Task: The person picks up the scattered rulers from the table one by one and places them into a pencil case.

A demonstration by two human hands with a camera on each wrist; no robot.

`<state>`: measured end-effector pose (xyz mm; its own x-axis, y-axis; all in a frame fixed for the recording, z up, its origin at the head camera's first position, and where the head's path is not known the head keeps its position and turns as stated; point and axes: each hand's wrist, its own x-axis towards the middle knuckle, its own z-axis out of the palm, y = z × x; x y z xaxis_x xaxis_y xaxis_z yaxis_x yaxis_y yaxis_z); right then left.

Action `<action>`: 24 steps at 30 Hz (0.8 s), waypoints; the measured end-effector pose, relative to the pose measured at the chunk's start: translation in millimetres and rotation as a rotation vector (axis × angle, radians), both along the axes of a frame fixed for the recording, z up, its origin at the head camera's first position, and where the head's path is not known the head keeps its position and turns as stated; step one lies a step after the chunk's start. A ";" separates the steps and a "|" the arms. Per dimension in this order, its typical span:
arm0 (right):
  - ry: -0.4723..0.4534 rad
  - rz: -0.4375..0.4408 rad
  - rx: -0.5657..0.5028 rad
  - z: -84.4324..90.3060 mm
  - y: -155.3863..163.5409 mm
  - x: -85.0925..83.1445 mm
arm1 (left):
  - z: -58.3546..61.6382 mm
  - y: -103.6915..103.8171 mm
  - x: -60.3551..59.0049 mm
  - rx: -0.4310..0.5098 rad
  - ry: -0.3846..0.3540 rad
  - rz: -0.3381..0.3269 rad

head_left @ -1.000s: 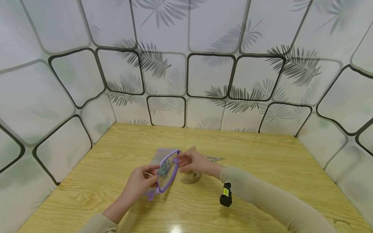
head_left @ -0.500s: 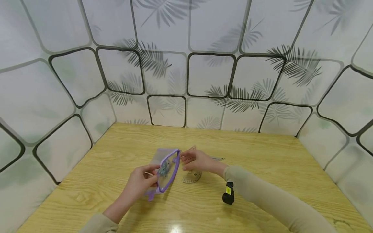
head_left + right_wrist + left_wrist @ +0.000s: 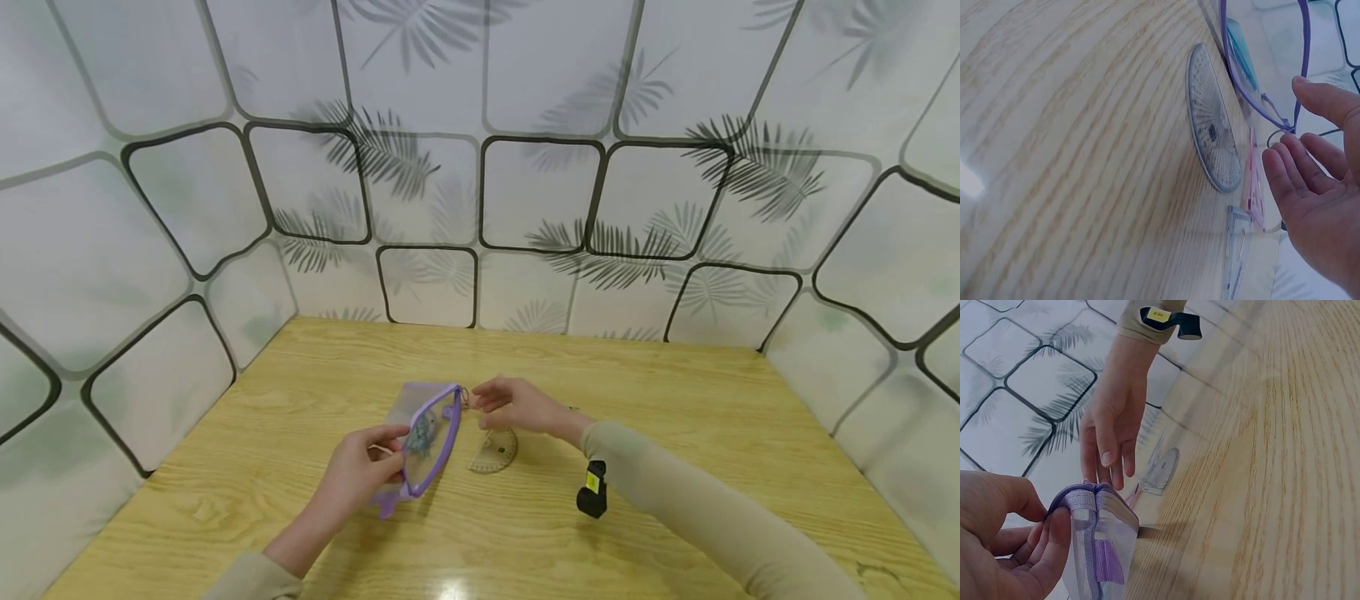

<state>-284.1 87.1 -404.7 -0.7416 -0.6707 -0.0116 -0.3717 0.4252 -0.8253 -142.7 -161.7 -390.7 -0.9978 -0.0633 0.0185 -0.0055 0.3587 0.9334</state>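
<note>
Pouch (image 3: 411,402): mouth agape, rim pinched by our left hand (image 3: 363,462). Right hand (image 3: 521,406): empty, fingers extended, at the pouch's two o'clock. Protractor (image 3: 491,459): pouch's three o'clock, on the table (image 3: 645,392). Hazard, we judge: a slackened pinch, letting the mouth collapse.

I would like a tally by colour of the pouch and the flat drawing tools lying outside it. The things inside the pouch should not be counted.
Purple-trimmed: 1 (pouch)
Clear: 2 (protractor, long flat tool)
Pink: 1 (thin pink tool)
Total: 4
</note>
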 end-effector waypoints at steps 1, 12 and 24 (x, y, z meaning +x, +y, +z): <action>0.004 -0.001 -0.003 0.1 0.7 -0.8 | -0.3 -0.1 -0.1 -0.004 0.001 -0.002; 0.021 -0.089 0.015 -5.6 10.6 -10.6 | 1.1 0.0 0.7 -0.021 -0.004 0.002; 0.044 -0.133 0.023 -2.4 19.8 -19.2 | 4.1 0.9 -1.8 -0.012 -0.023 0.006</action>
